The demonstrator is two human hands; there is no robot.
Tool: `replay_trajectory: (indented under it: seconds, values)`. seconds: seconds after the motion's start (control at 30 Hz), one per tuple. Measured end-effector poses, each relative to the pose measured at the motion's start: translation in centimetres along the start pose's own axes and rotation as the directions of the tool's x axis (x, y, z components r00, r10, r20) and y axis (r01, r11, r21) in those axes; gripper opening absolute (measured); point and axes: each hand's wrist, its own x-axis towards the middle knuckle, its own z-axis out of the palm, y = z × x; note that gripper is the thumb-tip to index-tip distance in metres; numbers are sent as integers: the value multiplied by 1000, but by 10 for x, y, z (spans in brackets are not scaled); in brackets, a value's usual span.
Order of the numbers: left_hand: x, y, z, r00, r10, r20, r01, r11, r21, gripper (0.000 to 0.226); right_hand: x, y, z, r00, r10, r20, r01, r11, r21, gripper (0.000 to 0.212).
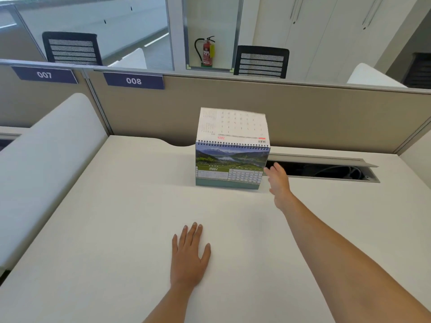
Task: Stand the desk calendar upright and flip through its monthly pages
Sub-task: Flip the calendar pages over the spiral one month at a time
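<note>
Resting flat on the white desk point(116, 206), your left hand point(189, 257) lay palm down with fingers spread, holding nothing. Farther out, your right hand point(278, 183) was open and empty beside the desk calendar point(231, 166), which stood upright near the grey partition point(326, 117), showing May, one page point(233, 123) blurred above its spiral.

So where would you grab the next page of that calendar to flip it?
Take the lower right corner of the May page, coming in from the right where the right hand is. The calendar stands upright and is spiral-bound on top, so pages are free only at the bottom and swing up and over.
</note>
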Motion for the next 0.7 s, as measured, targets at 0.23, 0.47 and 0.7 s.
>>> replay_trajectory:
  seconds: [0.23,0.47,0.7]
  values:
    - [0,0,0,1000,0,6,0,1000,12,62,6,26,3,995,-36,89,59,960,-274,61]
    - [0,-1,1,1000,3,8,-3,1000,-2,62,3,30,9,992,-88,86,108,957,-270,60]
    - [1,-3,3,1000,12,-6,-12,1000,2,61,4,29,10,993,-85,83,106,950,-294,62]
